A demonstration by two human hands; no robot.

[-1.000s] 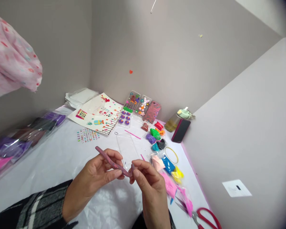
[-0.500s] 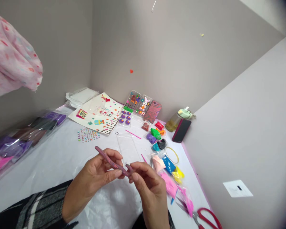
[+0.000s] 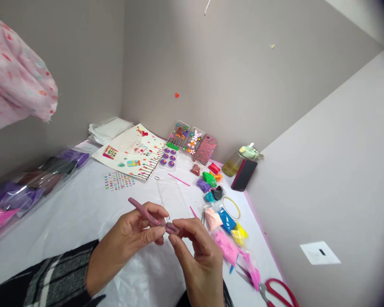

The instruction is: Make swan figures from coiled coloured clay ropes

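My left hand (image 3: 132, 238) grips the mauve clay rope (image 3: 149, 216) above the white table (image 3: 77, 213) while my right hand (image 3: 200, 256) pinches its near end, where too hard a squeeze could snap it.

A long thin roll of mauve-pink clay (image 3: 147, 214) slants from upper left down to lower right above the white table. Its lower end curls back into a small coil, pinched between the fingertips of both hands.
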